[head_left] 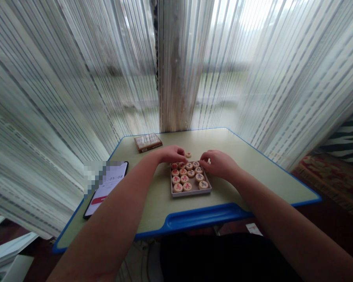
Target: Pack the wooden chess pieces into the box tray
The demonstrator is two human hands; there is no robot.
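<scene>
A shallow box (191, 193) on the table holds round wooden Chinese chess pieces in columns, red characters on the left and dark ones on the right. My left hand (173, 154) bends over the box's far left part, its curled fingertips close to a red piece (182, 165); what they hold, if anything, is hidden. At the far right corner is my right hand (219, 162), fingers curled, with a pale piece (209, 161) partly showing among them. One loose piece (188, 155) lies just beyond the box, between both hands.
A flat brown box (148, 142) lies at the table's far left. Nearer, a phone (106, 192) rests along the left edge, partly behind my left forearm. The table (270, 176) has a blue rim and a blue tray (204, 216) in front. Sheer curtains (176, 78) hang behind.
</scene>
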